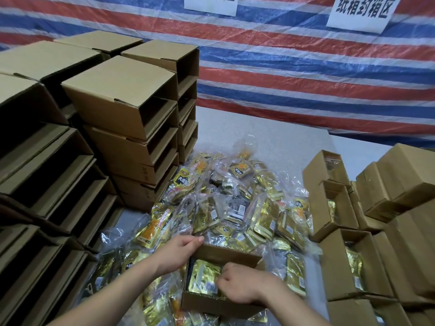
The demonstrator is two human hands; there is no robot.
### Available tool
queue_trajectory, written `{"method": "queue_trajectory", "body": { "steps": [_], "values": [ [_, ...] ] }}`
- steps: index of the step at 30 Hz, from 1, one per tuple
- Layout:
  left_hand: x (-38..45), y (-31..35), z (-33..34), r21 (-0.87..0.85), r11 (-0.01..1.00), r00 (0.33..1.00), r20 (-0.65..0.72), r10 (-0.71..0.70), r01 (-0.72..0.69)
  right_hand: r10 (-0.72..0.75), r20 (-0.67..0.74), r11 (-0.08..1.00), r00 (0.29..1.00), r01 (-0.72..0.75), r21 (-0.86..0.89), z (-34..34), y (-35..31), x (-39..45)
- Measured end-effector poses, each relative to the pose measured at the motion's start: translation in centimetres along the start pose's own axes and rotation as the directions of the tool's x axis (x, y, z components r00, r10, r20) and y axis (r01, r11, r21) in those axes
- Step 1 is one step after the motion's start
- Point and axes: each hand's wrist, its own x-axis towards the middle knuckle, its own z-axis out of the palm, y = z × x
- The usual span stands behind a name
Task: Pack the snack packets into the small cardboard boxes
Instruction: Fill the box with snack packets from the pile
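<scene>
Behind, striped tarp wall (306,74), grey tabletop (266,137), paper signs (362,12)

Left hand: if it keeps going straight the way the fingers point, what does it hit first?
Probably the pile of loose snack packets just beyond the far rim of the small cardboard box. The left hand already holds that rim, fingers pointing up-right; depth is unclear.

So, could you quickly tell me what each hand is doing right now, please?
Left hand: grips the far rim of the open box.
Right hand: fingers curled on a gold packet inside it.
</scene>
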Motion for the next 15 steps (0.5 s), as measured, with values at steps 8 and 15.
{"method": "queue_trajectory", "body": {
  "steps": [8,15],
  "values": [
    [-0.2,0.3,-0.2,-0.018,0.999,0.999,0.011,-0.032,0.032,-0.077,-0.331,0.993,0.940,0.101,0.058,-1.3,-0.3,-2.4],
    [-0.3,1.3,0.0,-0.043,0.995,0.996,0.015,-0.093,0.094,-0.198,-0.511,0.975,0.836,0.113,-0.193,-4.7,1.3,-1.8]
  ]
}}
